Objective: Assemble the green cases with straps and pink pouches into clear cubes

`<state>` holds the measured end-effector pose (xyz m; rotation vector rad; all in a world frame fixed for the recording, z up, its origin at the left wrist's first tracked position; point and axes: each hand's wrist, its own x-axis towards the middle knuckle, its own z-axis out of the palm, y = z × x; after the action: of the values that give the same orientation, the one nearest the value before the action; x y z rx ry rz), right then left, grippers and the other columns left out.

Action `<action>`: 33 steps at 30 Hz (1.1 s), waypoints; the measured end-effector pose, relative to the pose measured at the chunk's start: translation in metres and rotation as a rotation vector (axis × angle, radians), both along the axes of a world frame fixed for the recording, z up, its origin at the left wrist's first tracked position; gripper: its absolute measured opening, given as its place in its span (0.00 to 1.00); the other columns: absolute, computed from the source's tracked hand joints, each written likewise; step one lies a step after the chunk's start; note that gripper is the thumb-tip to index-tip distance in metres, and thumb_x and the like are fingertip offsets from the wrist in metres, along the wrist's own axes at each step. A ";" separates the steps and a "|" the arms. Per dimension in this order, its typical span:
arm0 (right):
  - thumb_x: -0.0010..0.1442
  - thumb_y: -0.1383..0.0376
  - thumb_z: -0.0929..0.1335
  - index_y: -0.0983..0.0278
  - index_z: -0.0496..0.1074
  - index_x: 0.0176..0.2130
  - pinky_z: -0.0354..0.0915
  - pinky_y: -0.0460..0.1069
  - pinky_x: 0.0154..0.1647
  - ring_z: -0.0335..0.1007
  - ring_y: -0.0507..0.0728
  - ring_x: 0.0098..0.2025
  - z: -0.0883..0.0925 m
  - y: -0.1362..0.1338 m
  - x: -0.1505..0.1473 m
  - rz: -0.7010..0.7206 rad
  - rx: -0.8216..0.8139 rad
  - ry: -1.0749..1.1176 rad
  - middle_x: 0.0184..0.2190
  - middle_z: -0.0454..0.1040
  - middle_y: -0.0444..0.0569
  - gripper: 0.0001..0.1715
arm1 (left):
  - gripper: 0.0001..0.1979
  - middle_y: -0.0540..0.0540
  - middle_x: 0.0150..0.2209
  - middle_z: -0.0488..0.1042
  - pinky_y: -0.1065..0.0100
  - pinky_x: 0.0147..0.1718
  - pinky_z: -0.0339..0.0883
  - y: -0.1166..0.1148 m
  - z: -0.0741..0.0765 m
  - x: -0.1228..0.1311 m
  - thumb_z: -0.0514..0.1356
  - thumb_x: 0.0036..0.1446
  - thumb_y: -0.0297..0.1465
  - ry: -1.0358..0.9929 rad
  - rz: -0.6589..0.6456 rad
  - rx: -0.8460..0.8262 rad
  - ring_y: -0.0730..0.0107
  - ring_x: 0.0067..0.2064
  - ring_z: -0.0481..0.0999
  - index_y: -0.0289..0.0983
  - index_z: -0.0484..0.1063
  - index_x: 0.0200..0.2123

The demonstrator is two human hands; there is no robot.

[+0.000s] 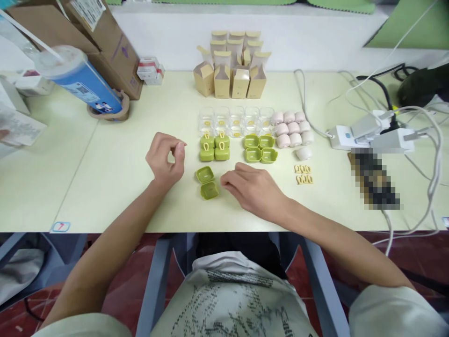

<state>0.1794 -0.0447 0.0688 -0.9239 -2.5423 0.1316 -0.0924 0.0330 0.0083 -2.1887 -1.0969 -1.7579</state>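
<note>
An open green case [207,181] lies on the pale table [115,178] between my hands. My right hand [254,189] rests palm down just right of it, fingertips close to the case, fingers loosely curled, holding nothing I can see. My left hand [165,159] is raised left of the case with thumb and fingers pinched together; what they hold, if anything, is too small to make out. Behind them sit closed green cases with yellow loops [214,146] and open green cases [260,149].
Clear plastic boxes [235,120], pink caps [293,128], yellow loops [303,174] and tan cartons [233,70] fill the table's middle back. A blue tube [79,77] and cardboard box [105,42] stand at the left. Power strip and cables [379,133] lie at the right.
</note>
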 end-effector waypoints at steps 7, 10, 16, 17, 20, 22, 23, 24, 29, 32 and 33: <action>0.76 0.74 0.65 0.64 0.76 0.52 0.73 0.54 0.41 0.75 0.60 0.45 -0.027 -0.027 0.006 -0.013 0.067 0.133 0.48 0.83 0.56 0.12 | 0.17 0.46 0.30 0.78 0.64 0.27 0.64 -0.010 -0.005 0.017 0.56 0.78 0.37 0.122 -0.105 0.122 0.67 0.30 0.76 0.39 0.77 0.36; 0.76 0.75 0.62 0.68 0.74 0.60 0.77 0.56 0.42 0.76 0.63 0.52 -0.033 -0.033 -0.024 0.060 0.058 -0.046 0.61 0.78 0.66 0.19 | 0.17 0.46 0.29 0.77 0.62 0.29 0.66 -0.009 -0.005 0.018 0.56 0.79 0.34 0.052 -0.030 0.054 0.65 0.32 0.77 0.40 0.77 0.35; 0.75 0.76 0.65 0.65 0.74 0.54 0.81 0.57 0.45 0.78 0.63 0.53 -0.038 -0.037 -0.019 0.108 -0.139 -0.112 0.65 0.75 0.65 0.13 | 0.13 0.46 0.29 0.76 0.63 0.28 0.64 -0.010 -0.002 0.011 0.57 0.77 0.30 0.089 -0.068 0.118 0.65 0.31 0.75 0.40 0.78 0.38; 0.77 0.73 0.66 0.64 0.74 0.53 0.81 0.57 0.48 0.79 0.62 0.53 -0.037 -0.037 -0.007 0.123 -0.203 -0.016 0.64 0.76 0.63 0.10 | 0.12 0.46 0.30 0.77 0.64 0.27 0.65 -0.013 -0.002 0.014 0.57 0.77 0.33 0.117 -0.110 0.141 0.66 0.31 0.76 0.39 0.79 0.41; 0.80 0.64 0.68 0.62 0.73 0.49 0.81 0.55 0.55 0.80 0.58 0.55 -0.027 -0.035 0.027 0.094 -0.458 0.377 0.58 0.79 0.58 0.04 | 0.23 0.43 0.40 0.82 0.65 0.30 0.76 -0.030 0.002 0.035 0.58 0.75 0.51 0.276 -0.314 0.143 0.63 0.37 0.84 0.38 0.78 0.56; 0.79 0.60 0.71 0.60 0.72 0.49 0.81 0.53 0.52 0.81 0.56 0.51 -0.018 -0.032 0.043 0.029 -0.629 0.596 0.51 0.80 0.52 0.06 | 0.33 0.37 0.50 0.82 0.64 0.36 0.82 -0.041 0.005 0.058 0.61 0.72 0.57 0.410 -0.440 0.111 0.59 0.46 0.87 0.37 0.73 0.66; 0.77 0.59 0.73 0.59 0.71 0.49 0.80 0.51 0.49 0.81 0.55 0.48 -0.014 -0.032 0.048 -0.006 -0.696 0.680 0.48 0.81 0.50 0.09 | 0.32 0.36 0.52 0.82 0.65 0.37 0.82 -0.045 0.006 0.071 0.63 0.73 0.54 0.446 -0.441 0.126 0.60 0.48 0.87 0.38 0.72 0.67; 0.75 0.57 0.74 0.59 0.71 0.50 0.80 0.50 0.46 0.82 0.54 0.45 -0.011 -0.031 0.052 -0.039 -0.746 0.743 0.46 0.81 0.48 0.12 | 0.27 0.37 0.51 0.82 0.67 0.37 0.82 -0.047 0.008 0.083 0.63 0.75 0.49 0.461 -0.440 0.142 0.62 0.47 0.87 0.40 0.71 0.67; 0.73 0.50 0.75 0.58 0.76 0.52 0.77 0.51 0.42 0.83 0.56 0.42 -0.013 -0.041 0.092 -0.364 -0.571 0.794 0.49 0.84 0.50 0.18 | 0.13 0.40 0.45 0.85 0.70 0.37 0.83 -0.044 0.005 0.108 0.63 0.78 0.37 0.394 -0.473 0.156 0.67 0.43 0.88 0.35 0.73 0.57; 0.74 0.49 0.73 0.59 0.81 0.45 0.70 0.53 0.37 0.76 0.56 0.34 -0.023 -0.047 0.137 -0.887 -0.236 0.566 0.40 0.83 0.50 0.16 | 0.19 0.39 0.46 0.87 0.72 0.33 0.82 -0.046 0.002 0.104 0.65 0.76 0.43 0.408 -0.438 0.170 0.68 0.42 0.89 0.34 0.74 0.57; 0.73 0.48 0.72 0.59 0.81 0.44 0.69 0.54 0.37 0.72 0.56 0.31 -0.027 -0.046 0.151 -0.970 -0.186 0.434 0.39 0.82 0.50 0.18 | 0.18 0.40 0.47 0.86 0.73 0.32 0.81 -0.048 0.002 0.102 0.66 0.76 0.42 0.422 -0.427 0.173 0.70 0.40 0.88 0.35 0.74 0.57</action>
<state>0.3301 -0.0910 0.0418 -1.8469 -1.5015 0.2354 0.0101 -0.0148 0.0103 -2.6428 -0.3924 -1.3426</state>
